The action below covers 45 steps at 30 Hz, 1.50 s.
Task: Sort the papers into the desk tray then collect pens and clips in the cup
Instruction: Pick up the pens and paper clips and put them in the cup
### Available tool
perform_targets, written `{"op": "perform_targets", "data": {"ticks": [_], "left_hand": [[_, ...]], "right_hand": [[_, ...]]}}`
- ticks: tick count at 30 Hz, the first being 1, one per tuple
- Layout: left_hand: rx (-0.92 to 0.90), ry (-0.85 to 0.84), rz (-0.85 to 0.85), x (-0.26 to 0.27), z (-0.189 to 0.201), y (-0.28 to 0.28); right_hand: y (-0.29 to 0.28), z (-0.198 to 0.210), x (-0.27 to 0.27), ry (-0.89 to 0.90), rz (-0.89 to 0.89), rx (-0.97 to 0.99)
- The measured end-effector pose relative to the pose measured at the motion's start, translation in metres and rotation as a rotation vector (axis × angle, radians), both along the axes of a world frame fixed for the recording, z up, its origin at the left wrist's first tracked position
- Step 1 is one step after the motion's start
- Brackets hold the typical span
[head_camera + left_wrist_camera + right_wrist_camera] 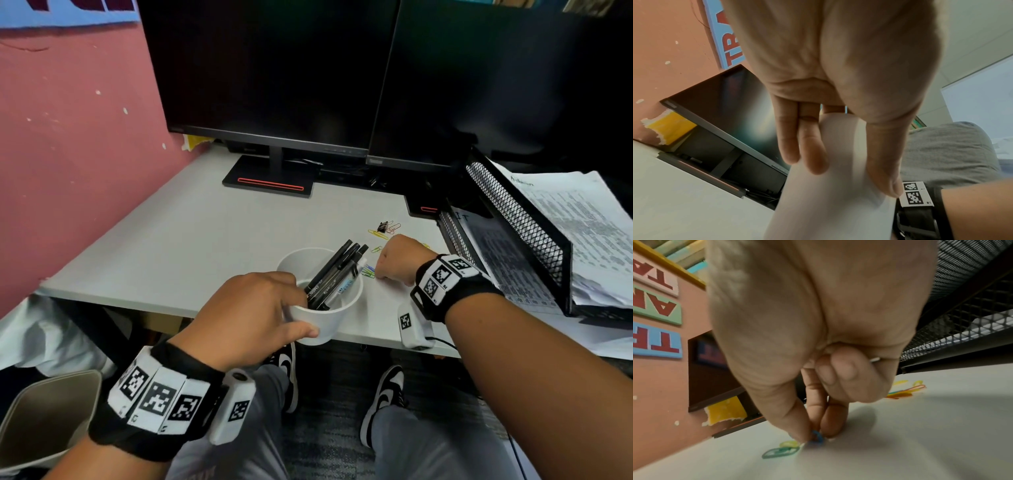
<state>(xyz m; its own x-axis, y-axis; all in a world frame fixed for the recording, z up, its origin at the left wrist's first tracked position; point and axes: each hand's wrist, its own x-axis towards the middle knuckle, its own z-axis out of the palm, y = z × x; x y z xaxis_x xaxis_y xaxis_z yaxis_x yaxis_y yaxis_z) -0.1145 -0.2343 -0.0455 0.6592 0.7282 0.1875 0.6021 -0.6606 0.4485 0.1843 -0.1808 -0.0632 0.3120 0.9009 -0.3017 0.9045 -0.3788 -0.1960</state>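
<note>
A white cup (322, 320) with several dark pens (334, 274) in it is at the desk's front edge. My left hand (253, 315) grips its side, thumb on the near wall; the left wrist view shows the fingers (813, 154) round the cup (830, 203). My right hand (399, 262) is down on the desk just right of the cup. In the right wrist view its thumb and fingertips pinch a blue paper clip (818, 437), with green and yellow clips (781, 452) lying beside it. Its curled outer fingers seem to hold a metal clip. More clips (385, 230) lie farther back.
A black mesh desk tray (524, 226) with printed papers (582, 219) stands at the right. Two dark monitors (274, 68) fill the back. A pink wall (68, 154) bounds the left. A bin (41, 418) stands under the desk at the left.
</note>
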Motion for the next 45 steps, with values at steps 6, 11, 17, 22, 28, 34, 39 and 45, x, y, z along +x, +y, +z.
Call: {"op": "perform_targets", "data": {"ticks": [6,11,17,22,28,34,39,45], "left_hand": [[0.011,0.003,-0.018,0.003,0.001,-0.001],[0.010,0.006,-0.040,0.005,0.001,-0.001],[0.001,-0.003,-0.058,0.015,0.001,-0.003],[0.015,0.028,-0.074,0.020,0.003,-0.003],[0.005,0.029,-0.060,0.015,0.003,-0.003],[-0.007,0.008,-0.043,0.003,0.002,-0.001],[0.012,-0.002,-0.022,-0.006,0.001,0.002],[-0.009,-0.014,-0.009,-0.008,-0.003,0.005]], "right_hand": [[-0.012,0.009,0.015,0.209,-0.098,0.102],[-0.017,0.041,0.028,0.591,-0.199,0.460],[-0.038,0.116,-0.031,0.242,0.310,0.564],[-0.069,0.128,-0.088,0.010,0.631,0.189],[-0.050,0.121,-0.088,0.224,0.542,0.427],[0.000,0.066,-0.027,0.038,0.211,0.280],[0.012,0.015,-0.011,-0.045,0.160,0.112],[0.020,0.000,-0.014,-0.073,0.152,0.107]]}}
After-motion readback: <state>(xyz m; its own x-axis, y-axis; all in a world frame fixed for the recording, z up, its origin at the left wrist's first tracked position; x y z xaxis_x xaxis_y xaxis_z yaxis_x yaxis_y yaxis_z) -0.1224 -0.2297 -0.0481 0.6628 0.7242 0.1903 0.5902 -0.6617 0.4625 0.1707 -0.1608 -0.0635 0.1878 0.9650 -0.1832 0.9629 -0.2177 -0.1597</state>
